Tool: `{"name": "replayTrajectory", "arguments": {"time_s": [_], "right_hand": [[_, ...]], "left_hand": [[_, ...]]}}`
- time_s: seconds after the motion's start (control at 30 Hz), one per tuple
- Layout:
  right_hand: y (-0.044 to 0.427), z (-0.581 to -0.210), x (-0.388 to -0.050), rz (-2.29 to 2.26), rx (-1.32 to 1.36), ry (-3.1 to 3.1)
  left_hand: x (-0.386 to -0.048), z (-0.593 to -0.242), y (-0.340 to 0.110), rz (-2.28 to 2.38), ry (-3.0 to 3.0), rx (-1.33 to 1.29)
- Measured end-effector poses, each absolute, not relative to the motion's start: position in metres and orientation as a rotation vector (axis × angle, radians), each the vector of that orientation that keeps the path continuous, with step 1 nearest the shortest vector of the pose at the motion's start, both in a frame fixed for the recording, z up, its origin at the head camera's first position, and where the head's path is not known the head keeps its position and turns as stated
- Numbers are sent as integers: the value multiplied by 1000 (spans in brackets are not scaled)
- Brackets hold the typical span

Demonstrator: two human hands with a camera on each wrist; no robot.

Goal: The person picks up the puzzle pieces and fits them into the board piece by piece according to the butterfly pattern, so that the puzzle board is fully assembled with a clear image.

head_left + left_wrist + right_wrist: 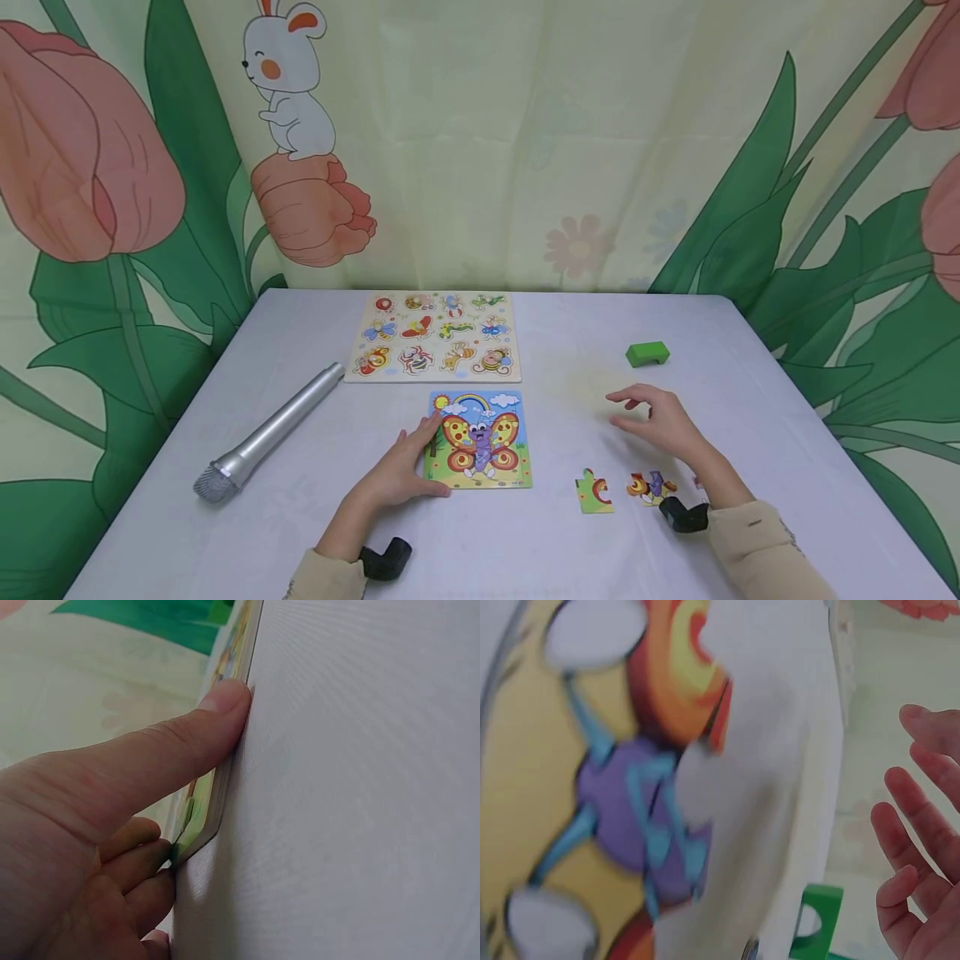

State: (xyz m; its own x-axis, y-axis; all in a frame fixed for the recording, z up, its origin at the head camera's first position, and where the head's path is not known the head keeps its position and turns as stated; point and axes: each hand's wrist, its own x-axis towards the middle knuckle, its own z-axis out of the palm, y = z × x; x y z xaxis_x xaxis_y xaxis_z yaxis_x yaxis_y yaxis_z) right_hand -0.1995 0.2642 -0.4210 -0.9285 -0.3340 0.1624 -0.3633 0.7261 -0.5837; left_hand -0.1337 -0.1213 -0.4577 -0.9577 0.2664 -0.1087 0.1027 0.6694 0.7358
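My left hand (393, 479) holds a square butterfly jigsaw puzzle (480, 442) at its near left corner. The thumb lies along the near edge, and the other fingers are at the left side; the left wrist view shows the thumb against the puzzle's edge (217, 780). My right hand (663, 425) hovers over the table with loosely bent fingers, nothing in them. Nearer to me lie a green-and-red puzzle piece (592, 492) and a piece with a purple body (651, 487), which looms large and blurred in the right wrist view (615, 802). A further piece is mostly hidden by the right wrist.
A board with several insect pictures (435, 337) lies at the back, behind the puzzle. On the left lies a silver microphone (273, 433). A small green block (647, 354) stands beyond my right hand. A printed curtain (487, 167) hangs behind the white table (187, 533).
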Motion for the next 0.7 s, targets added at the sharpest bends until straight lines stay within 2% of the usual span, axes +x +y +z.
{"name": "replayTrajectory", "arguments": {"time_s": [0.7], "right_hand": [[334,-420,-188,923,283,-3065]], "left_hand": [[-134,-458,-122,1167,2673,305]]}}
